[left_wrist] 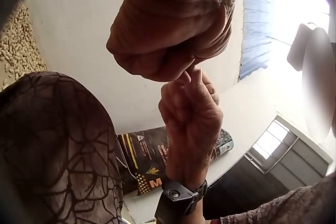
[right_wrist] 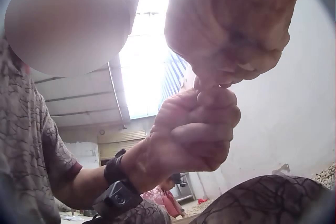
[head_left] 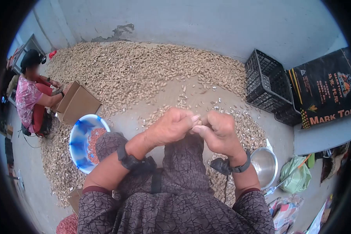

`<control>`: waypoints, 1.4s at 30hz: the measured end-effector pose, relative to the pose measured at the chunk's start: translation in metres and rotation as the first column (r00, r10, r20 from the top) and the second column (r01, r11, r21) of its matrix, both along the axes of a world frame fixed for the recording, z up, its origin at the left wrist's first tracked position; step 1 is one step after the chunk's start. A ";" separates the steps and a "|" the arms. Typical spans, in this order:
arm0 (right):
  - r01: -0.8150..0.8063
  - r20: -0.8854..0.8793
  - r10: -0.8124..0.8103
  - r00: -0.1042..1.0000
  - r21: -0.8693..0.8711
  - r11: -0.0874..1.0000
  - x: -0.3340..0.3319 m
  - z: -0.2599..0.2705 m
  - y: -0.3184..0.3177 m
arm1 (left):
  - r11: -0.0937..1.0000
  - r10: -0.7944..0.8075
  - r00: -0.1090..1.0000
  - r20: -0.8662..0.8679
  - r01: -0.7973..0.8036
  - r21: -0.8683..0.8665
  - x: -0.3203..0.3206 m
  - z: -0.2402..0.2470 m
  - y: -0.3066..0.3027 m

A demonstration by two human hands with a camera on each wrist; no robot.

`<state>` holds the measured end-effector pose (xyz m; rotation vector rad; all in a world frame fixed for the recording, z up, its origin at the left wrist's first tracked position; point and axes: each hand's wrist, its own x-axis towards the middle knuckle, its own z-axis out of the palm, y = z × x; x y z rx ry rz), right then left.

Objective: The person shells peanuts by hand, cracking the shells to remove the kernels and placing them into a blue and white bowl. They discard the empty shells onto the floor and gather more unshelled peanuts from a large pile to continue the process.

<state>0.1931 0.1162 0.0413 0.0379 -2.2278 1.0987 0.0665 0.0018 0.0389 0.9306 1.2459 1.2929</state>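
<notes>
In the head view my left hand [head_left: 168, 127] and right hand [head_left: 221, 133] meet fingertip to fingertip above my lap. Between them they pinch a peanut [head_left: 200, 122], of which only a small tan bit shows; the fingers hide the rest. Both hands have their fingers curled in, thumbs pressed close together. From the left wrist view, the right hand [left_wrist: 190, 109] meets the left hand [left_wrist: 170, 29] at the tips. The right wrist view shows the left hand [right_wrist: 194, 127] below the right hand [right_wrist: 231, 24], again touching at the fingertips.
A wide heap of unshelled peanuts [head_left: 144, 66] spreads along the wall. Left of my knees stands a blue-and-white basin [head_left: 78, 134] with reddish kernels; at right, a metal bowl [head_left: 263, 167] and black crates [head_left: 267, 84]. Another person [head_left: 35, 93] squats beside a cardboard box [head_left: 78, 103].
</notes>
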 end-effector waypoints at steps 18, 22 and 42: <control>-0.017 0.354 0.380 0.855 -0.712 0.702 -0.032 0.003 0.030 | 0.999 -0.029 0.861 0.508 0.006 0.047 -0.036 -0.030 0.001; 0.044 0.328 0.408 0.852 -0.821 0.569 -0.040 -0.006 0.037 | 0.986 0.137 0.974 0.178 -0.152 0.070 -0.042 -0.043 0.004; 0.044 0.258 0.529 0.808 -0.923 0.382 -0.048 -0.004 0.028 | 0.777 0.464 0.855 -0.230 -0.269 0.569 -0.026 -0.035 0.015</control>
